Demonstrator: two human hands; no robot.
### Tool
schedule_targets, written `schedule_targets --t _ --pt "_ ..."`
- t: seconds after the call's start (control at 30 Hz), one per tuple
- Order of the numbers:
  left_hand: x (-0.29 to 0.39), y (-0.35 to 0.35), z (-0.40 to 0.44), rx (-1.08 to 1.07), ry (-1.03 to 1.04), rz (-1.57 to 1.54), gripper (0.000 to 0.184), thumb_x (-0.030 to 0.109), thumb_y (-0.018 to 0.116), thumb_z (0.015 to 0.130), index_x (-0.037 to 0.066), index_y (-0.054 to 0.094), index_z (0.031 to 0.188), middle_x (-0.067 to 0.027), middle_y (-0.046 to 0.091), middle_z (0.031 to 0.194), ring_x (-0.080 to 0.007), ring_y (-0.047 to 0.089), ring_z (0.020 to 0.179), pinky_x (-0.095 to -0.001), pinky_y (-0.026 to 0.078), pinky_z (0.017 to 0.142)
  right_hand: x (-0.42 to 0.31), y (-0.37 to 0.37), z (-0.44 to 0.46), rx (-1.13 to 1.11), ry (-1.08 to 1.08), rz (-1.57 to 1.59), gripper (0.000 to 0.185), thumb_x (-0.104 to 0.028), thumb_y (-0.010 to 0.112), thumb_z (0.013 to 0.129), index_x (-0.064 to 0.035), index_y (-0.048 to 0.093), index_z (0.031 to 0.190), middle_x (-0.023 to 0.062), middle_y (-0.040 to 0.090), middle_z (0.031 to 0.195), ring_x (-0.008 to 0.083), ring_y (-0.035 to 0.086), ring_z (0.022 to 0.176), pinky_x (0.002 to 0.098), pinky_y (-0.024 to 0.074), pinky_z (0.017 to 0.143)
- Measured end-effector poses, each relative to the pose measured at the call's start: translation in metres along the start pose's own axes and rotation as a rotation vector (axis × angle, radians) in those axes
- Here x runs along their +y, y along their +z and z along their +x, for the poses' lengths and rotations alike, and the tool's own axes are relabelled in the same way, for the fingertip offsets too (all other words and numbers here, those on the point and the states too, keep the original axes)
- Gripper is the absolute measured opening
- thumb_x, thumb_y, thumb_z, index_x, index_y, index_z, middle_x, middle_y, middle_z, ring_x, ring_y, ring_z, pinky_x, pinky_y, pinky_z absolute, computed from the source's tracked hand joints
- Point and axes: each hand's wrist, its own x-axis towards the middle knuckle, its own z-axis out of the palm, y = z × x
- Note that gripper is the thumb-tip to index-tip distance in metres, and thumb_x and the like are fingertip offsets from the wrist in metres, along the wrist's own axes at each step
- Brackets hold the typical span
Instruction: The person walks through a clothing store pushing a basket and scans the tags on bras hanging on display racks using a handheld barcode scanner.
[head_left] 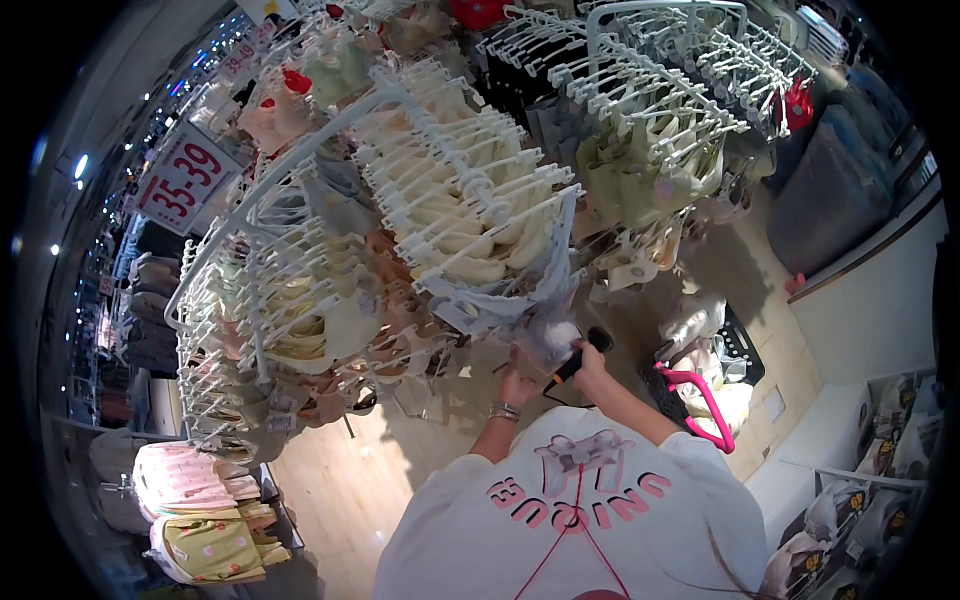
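Observation:
My right hand (592,372) is wrapped round a black handheld device (568,367) with an orange band and a thin dark cord; its exact kind is not clear. The device's round dark end (600,338) points up past my fingers. My left hand (517,386), with bracelets at the wrist, is beside it with its fingers partly spread, just below a pale, plastic-looking bundle (549,338). This bundle hangs at the front end of a rack of cream garments (470,235) on white hangers. Whether my left fingertips touch it is hard to see.
More garments on hangers crowd the left rack (310,300) and the right rack (650,150). A black basket (738,350) with a pink handle (705,405) and packed goods stands on the floor at right. Folded pink clothes (185,475) are low at left; a size sign (187,177) hangs above.

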Motion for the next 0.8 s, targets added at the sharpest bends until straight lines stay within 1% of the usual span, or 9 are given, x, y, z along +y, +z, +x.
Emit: schedule_targets --t 0.03,0.1,0.2,0.33,0.43,0.53,0.63,0.73,0.8 --pt "-0.001 0.005 -0.005 -0.059 -0.110 -0.142 0.078 0.055 0.069 0.075 -0.003 0.046 0.123 -0.0099 0.057 0.111 -0.0228 0.055 0.102 -0.0409 0.044 0.091 0.000 -0.001 0.001 -0.008 -0.001 0.015 0.021 -0.006 0.068 0.072 -0.0002 0.058 0.089 0.0079 0.057 0.083 0.0232 0.057 0.077 0.0389 0.0473 0.072" --pt "-0.016 -0.001 0.017 -0.086 -0.378 -0.480 0.060 0.045 0.068 0.081 -0.004 0.052 0.111 -0.0115 0.062 0.103 -0.0233 0.059 0.096 -0.0370 0.046 0.093 -0.002 -0.001 0.002 -0.027 -0.019 0.027 0.022 -0.006 0.068 0.072 -0.0004 0.058 0.090 0.0077 0.057 0.083 0.0232 0.057 0.078 0.0389 0.0470 0.071" --pt "-0.051 -0.041 0.065 -0.170 -0.099 -0.472 0.059 0.042 0.070 0.080 -0.004 0.052 0.112 -0.0142 0.062 0.103 -0.0275 0.058 0.099 -0.0422 0.039 0.101 -0.006 -0.002 0.008 -0.026 -0.058 0.009 0.021 -0.007 0.069 0.072 -0.0013 0.059 0.090 0.0071 0.056 0.081 0.0228 0.056 0.076 0.0383 0.0457 0.069" --pt "-0.047 -0.041 0.067 -0.263 -0.174 -0.632 0.057 0.038 0.072 0.079 -0.002 0.051 0.113 -0.0144 0.061 0.106 -0.0272 0.057 0.101 -0.0416 0.040 0.099 -0.009 -0.007 0.015 -0.074 -0.148 0.008 0.019 -0.007 0.069 0.073 -0.0014 0.060 0.089 0.0068 0.057 0.083 0.0218 0.056 0.076 0.0377 0.0458 0.070" --pt "-0.039 -0.035 0.064 -0.244 -0.339 -0.709 0.059 0.038 0.076 0.075 -0.001 0.050 0.111 -0.0140 0.054 0.115 -0.0283 0.052 0.108 -0.0417 0.042 0.097 -0.014 -0.005 -0.002 -0.086 -0.128 0.010 0.018 -0.008 0.068 0.074 -0.0006 0.060 0.089 0.0072 0.058 0.084 0.0223 0.058 0.079 0.0377 0.0474 0.072" --pt "-0.032 -0.011 0.044 -0.051 -0.396 -0.616 0.071 0.044 0.073 0.077 -0.003 0.043 0.122 -0.0170 0.047 0.125 -0.0313 0.049 0.112 -0.0447 0.037 0.102 -0.013 -0.005 -0.009 -0.103 -0.070 0.025 0.018 -0.008 0.067 0.075 0.0006 0.061 0.090 0.0086 0.059 0.087 0.0229 0.059 0.079 0.0376 0.0491 0.073" --pt "-0.036 -0.010 0.042 -0.315 -0.341 -0.508 0.078 0.042 0.075 0.075 -0.002 0.037 0.127 -0.0189 0.042 0.126 -0.0335 0.045 0.115 -0.0443 0.038 0.102 -0.016 -0.003 -0.021 -0.140 -0.100 0.025 0.019 -0.008 0.068 0.075 0.0004 0.061 0.090 0.0087 0.060 0.087 0.0226 0.060 0.079 0.0372 0.0491 0.073" --pt "-0.038 -0.003 0.031 -0.238 -0.232 -0.567 0.074 0.034 0.078 0.074 0.001 0.038 0.127 -0.0194 0.041 0.129 -0.0322 0.045 0.116 -0.0423 0.040 0.100 -0.009 -0.010 -0.012 -0.149 -0.124 0.007 0.019 -0.008 0.068 0.075 0.0001 0.061 0.091 0.0082 0.060 0.087 0.0220 0.059 0.078 0.0361 0.0484 0.073" --pt "-0.044 -0.015 0.049 -0.066 -0.322 -0.786 0.067 0.028 0.079 0.074 0.003 0.042 0.124 -0.0169 0.043 0.130 -0.0307 0.046 0.116 -0.0418 0.042 0.097 -0.004 -0.014 -0.006 -0.133 -0.145 -0.018 0.019 -0.008 0.068 0.075 -0.0003 0.061 0.091 0.0077 0.060 0.086 0.0213 0.059 0.078 0.0352 0.0473 0.072"
